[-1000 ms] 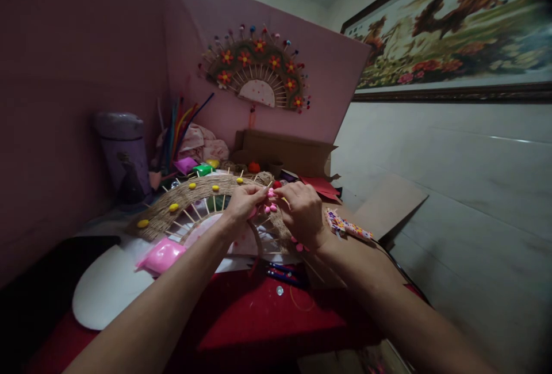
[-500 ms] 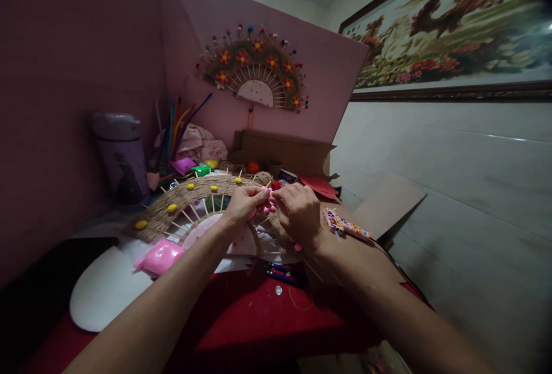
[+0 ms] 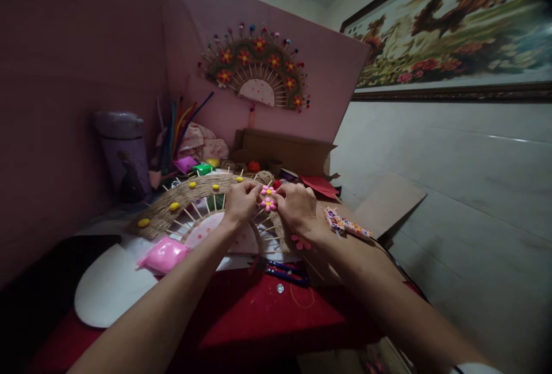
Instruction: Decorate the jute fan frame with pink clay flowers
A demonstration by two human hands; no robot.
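Two pink flowers, an upper one and a lower one, both with yellow centres, lie on the right part of a half-round, twine-wrapped stick fan. My left hand pinches at the upper flower's left petals. From the other side, the curled fingers of my right hand press at the petals; its fingertips are partly hidden. Yellow oval pieces dot the fan's left band. A third pink flower shows below my right wrist, partly covered.
A pink clay packet and a white disc lie at left. Blue-handled pliers rest on the red cloth. A flower-patterned glue gun is at right. Behind stand a purple tumbler and a finished fan.
The pink flower between my fingers has turned to face up and settled on the fan, above another flower. My fingers have spread to its two sides. The view has shifted slightly.
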